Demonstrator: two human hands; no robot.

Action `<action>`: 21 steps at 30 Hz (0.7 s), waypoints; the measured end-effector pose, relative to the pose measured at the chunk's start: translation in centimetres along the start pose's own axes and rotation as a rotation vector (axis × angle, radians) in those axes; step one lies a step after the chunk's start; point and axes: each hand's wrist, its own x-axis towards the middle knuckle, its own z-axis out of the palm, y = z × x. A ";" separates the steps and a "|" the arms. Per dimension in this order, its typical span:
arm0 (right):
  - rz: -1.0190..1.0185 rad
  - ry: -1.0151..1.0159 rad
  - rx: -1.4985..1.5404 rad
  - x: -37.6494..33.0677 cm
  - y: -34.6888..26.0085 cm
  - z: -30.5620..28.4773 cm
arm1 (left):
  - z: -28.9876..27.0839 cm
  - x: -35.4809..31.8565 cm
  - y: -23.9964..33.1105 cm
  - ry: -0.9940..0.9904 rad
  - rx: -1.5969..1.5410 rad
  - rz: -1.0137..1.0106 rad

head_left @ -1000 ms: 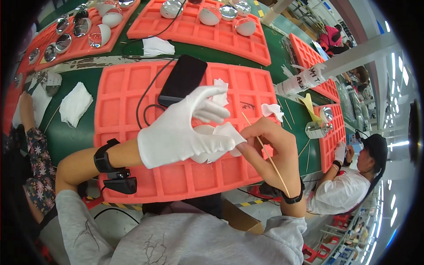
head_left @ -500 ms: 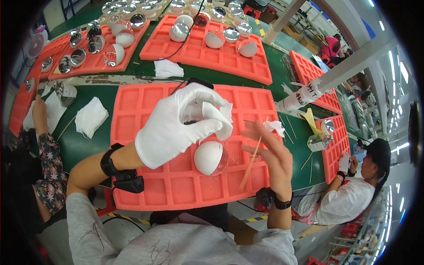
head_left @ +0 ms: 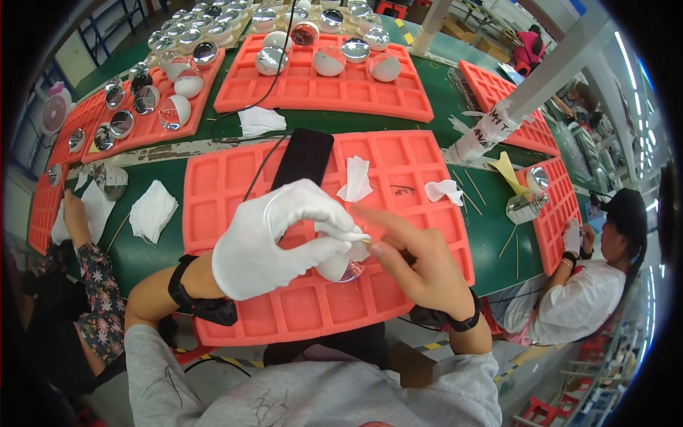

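My left hand [head_left: 284, 238], in a white glove, pinches a small white cloth piece [head_left: 353, 235] with a thin yellowish tip at its end. Bare, my right hand [head_left: 429, 269] reaches that tip from the right, thumb and forefinger bent toward it. The forefinger is smeared by motion, and whatever these fingers hold is hidden. Below the glove, a ball, half white and half clear [head_left: 333, 268], sits in the red foam tray [head_left: 299, 309], partly covered by my left hand. Two loose white cloth pieces, one near the middle [head_left: 356, 179] and one at the right [head_left: 444, 191], lie on the tray.
A black phone [head_left: 306, 158] with a cable lies across the tray's far edge. More red trays [head_left: 398, 96] with balls stand beyond. Thin sticks [head_left: 472, 186] and a clear bottle [head_left: 526, 208] are on the right. Co-workers sit on both sides; a white post [head_left: 526, 92] rises at the right.
My right hand has moved left to meet the glove's fingertips; the wooden stick between its fingers no longer shows plainly. My left hand has come slightly nearer, uncovering the phone and a cloth piece.
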 end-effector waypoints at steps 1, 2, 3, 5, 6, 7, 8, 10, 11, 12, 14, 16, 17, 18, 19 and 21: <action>-0.053 0.016 -0.006 0.1 0.3 0.1 | 0.0 0.0 0.0 -0.008 0.059 0.022; -0.052 0.017 -0.004 0.0 0.4 0.1 | -0.1 0.0 0.1 -0.010 0.060 0.020; -0.055 0.023 -0.008 -0.1 0.5 0.1 | -0.2 0.0 0.5 -0.050 0.138 0.085; -0.061 0.034 -0.018 -0.3 0.6 0.1 | -0.5 0.3 1.1 -0.131 0.293 0.216; -0.061 0.035 -0.017 -0.4 0.6 0.2 | -0.6 0.4 1.2 -0.133 0.293 0.215; -0.050 0.041 0.006 -0.5 0.7 0.2 | -0.6 0.5 1.2 -0.157 0.361 0.308; -0.039 0.048 0.028 -0.6 0.8 0.3 | -0.6 0.6 1.2 -0.181 0.428 0.401; -0.028 0.054 0.046 -0.7 0.7 0.2 | -0.7 0.6 1.2 -0.203 0.494 0.497; -0.012 0.073 0.099 -0.7 0.4 0.1 | -0.9 0.5 1.1 -0.206 0.579 0.568; 0.003 0.089 0.154 -0.6 0.2 0.1 | -1.0 0.2 1.0 -0.206 0.666 0.635; 0.016 0.103 0.207 -0.5 0.1 0.3 | -1.0 0.0 0.9 -0.203 0.756 0.702; -0.062 0.090 0.404 -0.6 0.0 0.8 | -0.9 -0.1 0.9 -0.184 0.757 0.698; -0.101 0.087 0.498 -0.8 -0.2 1.0 | -0.8 0.0 0.9 -0.176 0.753 0.702; -0.103 0.087 0.494 -0.9 -0.4 1.3 | -0.7 0.0 0.9 -0.173 0.754 0.706; -0.123 0.104 0.538 -1.0 -0.5 1.6 | -0.7 -0.1 0.9 -0.166 0.752 0.699; -0.164 0.134 0.627 -0.9 -0.7 2.0 | -0.7 -0.1 0.8 -0.152 0.750 0.682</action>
